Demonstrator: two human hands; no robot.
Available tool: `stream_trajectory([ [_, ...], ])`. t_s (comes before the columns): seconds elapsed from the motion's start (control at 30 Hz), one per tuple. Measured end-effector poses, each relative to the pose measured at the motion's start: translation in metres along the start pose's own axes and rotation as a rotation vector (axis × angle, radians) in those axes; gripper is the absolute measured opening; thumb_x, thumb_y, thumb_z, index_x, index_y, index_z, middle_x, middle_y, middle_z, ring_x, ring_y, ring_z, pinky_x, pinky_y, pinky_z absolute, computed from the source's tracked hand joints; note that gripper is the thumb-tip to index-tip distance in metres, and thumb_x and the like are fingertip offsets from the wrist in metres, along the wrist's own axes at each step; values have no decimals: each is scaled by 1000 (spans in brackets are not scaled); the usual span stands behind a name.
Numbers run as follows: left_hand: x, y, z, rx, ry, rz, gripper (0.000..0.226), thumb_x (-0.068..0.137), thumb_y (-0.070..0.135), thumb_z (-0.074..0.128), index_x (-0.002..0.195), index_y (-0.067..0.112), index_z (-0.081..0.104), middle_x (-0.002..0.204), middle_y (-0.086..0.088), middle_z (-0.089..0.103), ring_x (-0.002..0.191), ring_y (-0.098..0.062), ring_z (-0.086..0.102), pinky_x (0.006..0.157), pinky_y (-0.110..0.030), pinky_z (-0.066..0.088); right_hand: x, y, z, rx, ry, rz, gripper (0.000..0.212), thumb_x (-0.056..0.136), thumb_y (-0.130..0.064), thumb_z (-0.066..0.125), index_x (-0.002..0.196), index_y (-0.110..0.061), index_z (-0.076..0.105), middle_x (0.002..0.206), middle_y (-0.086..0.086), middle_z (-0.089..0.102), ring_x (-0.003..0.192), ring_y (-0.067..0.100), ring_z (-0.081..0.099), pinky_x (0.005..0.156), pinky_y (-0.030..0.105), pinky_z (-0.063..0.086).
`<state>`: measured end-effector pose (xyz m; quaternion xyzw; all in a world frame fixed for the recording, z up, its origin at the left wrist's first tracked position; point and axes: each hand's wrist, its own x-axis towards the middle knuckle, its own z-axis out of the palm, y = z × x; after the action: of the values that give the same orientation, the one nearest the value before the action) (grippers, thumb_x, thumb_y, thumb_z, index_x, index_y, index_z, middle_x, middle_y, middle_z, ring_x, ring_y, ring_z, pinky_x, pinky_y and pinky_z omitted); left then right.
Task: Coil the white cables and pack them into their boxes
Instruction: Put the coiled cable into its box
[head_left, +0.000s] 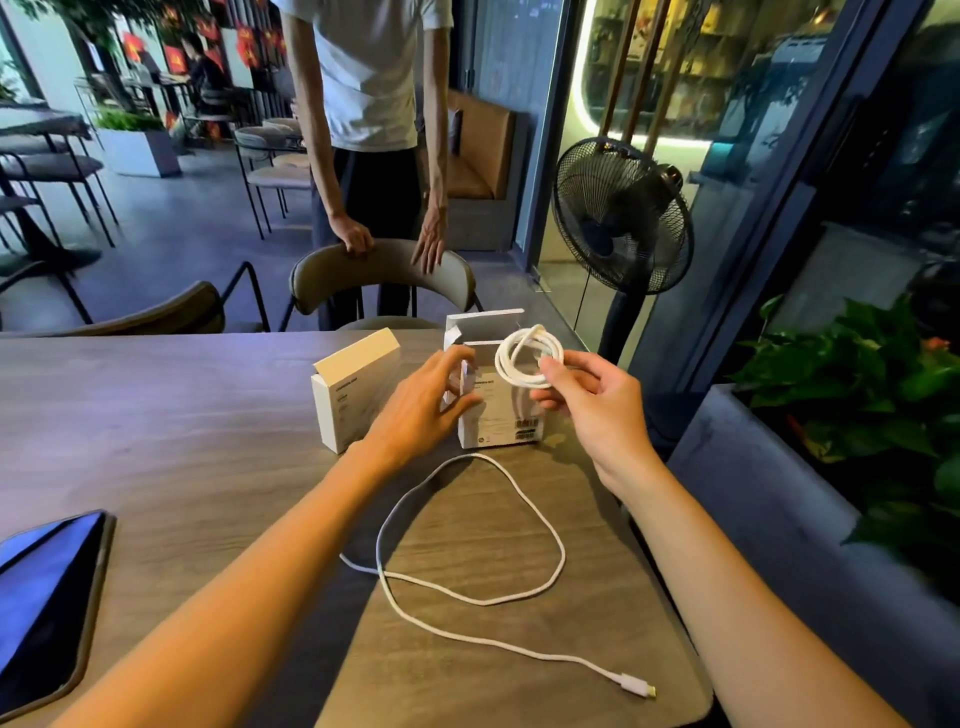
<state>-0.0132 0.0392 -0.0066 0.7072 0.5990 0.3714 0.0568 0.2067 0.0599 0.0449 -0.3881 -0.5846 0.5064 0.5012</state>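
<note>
Hands both out over the surface (156, 415), wrists near, fingers far. Right hand (587, 405) pinches the coiled cable (527, 358) between thumb and fingers, coil lifted off the surface and standing roughly upright, just past the fingertips. Left hand (421, 400) has curled fingers on the left side of the open box (498, 410), apparently steadying it or holding its flap; exact grip is hard to tell.

Nearer than both hands, between the forearms, the loose cable (467, 545) lies uncoiled in a wide loop, plug end trailing toward the right forearm. Not yet handled.

Key relation: coil sits directly above and slightly beyond the open box, whose mouth faces up and away. Right hand is the nearer one to drop it in, short move down. Second box (348, 395), also open, stands just left of the left hand.
</note>
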Motion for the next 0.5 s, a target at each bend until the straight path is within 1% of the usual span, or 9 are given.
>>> stream_trajectory([
  [0.1, -3, 5, -5, -58, -63, 33, 47, 96, 30, 68, 134, 34, 40, 141, -1, 57, 120, -17, 64, 87, -21, 57, 0, -6, 0, -35, 20, -46, 22, 94, -20, 74, 114, -13, 71, 94, 5, 80, 84, 23, 78, 76, 32, 65],
  [0.17, -3, 12, -11, -107, -103, 44, 50, 96, 28, 69, 135, 37, 39, 141, 1, 56, 120, -13, 64, 85, -18, 56, 1, -8, -1, -133, 30, -111, 20, 92, -23, 76, 112, -21, 70, 100, 1, 79, 88, 18, 78, 80, 36, 65],
  [0.23, -3, 19, -17, -161, -124, 36, 53, 95, 25, 70, 135, 42, 38, 138, 4, 56, 117, -12, 65, 84, -19, 56, 2, -9, -3, -258, 27, -180, 22, 90, -26, 78, 110, -27, 69, 107, -4, 77, 97, 13, 76, 84, 37, 64],
  [0.27, -3, 22, -19, -179, -135, 30, 55, 95, 23, 70, 135, 42, 38, 137, 4, 57, 116, -11, 65, 83, -18, 56, 2, -10, -5, -285, 18, -198, 23, 90, -27, 79, 110, -27, 69, 108, -5, 76, 99, 11, 75, 84, 38, 64],
  [0.33, -5, 25, -23, -210, -179, 21, 58, 94, 17, 71, 137, 40, 39, 137, 3, 58, 118, -11, 65, 85, -19, 56, 2, -10, -9, -290, -6, -211, 24, 89, -25, 80, 110, -21, 71, 107, -4, 77, 97, 12, 75, 82, 40, 65],
  [0.43, -9, 26, -25, -239, -238, 6, 60, 94, 13, 71, 140, 38, 41, 135, 4, 60, 122, -12, 64, 93, -26, 58, -1, -10, -15, -296, -38, -244, 23, 87, -20, 81, 108, -14, 72, 102, 0, 78, 91, 14, 77, 78, 42, 66],
  [0.5, -11, 28, -26, -243, -260, 0, 63, 93, 13, 71, 141, 40, 41, 134, 4, 61, 122, -11, 63, 95, -30, 58, -3, -9, -18, -298, -56, -254, 23, 87, -17, 81, 107, -11, 72, 102, 2, 78, 90, 15, 78, 76, 40, 66],
])
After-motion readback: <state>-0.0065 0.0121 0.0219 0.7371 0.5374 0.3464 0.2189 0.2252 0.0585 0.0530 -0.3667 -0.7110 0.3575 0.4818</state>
